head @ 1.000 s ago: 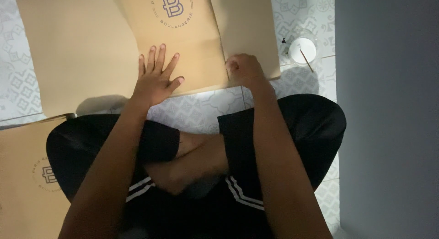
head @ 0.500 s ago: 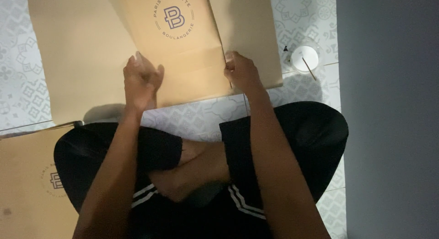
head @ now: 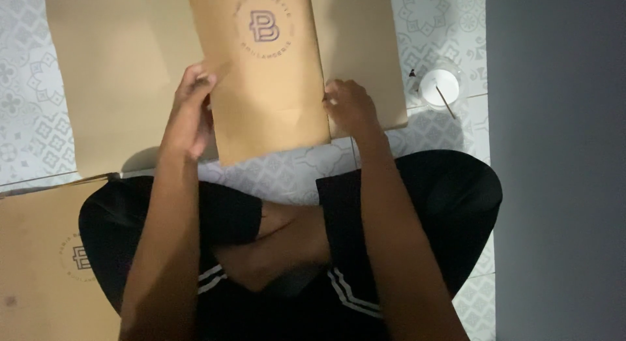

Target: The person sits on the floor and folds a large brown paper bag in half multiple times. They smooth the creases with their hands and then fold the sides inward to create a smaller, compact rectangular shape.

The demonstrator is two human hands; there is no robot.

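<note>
A brown paper bag [head: 270, 80] with a round printed emblem lies folded in front of me, over a large flat brown paper sheet [head: 124, 80] on the patterned tile floor. My left hand [head: 190, 109] grips the bag's left edge, fingers curled around it. At the bag's right edge my right hand [head: 349, 106] pinches the paper near its lower corner. The bag's lower end is lifted slightly off the sheet. I sit cross-legged in black shorts [head: 430, 204] with white stripes.
A stack of similar brown paper bags [head: 45, 263] lies at my lower left. A small white cup [head: 438, 88] with a thin stick in it stands on the tiles at the right. A grey wall [head: 561, 165] runs along the right side.
My left hand lifted off the flat paper and took hold of the bag's left edge. The bag has been raised and pulled toward me, held between both hands.
</note>
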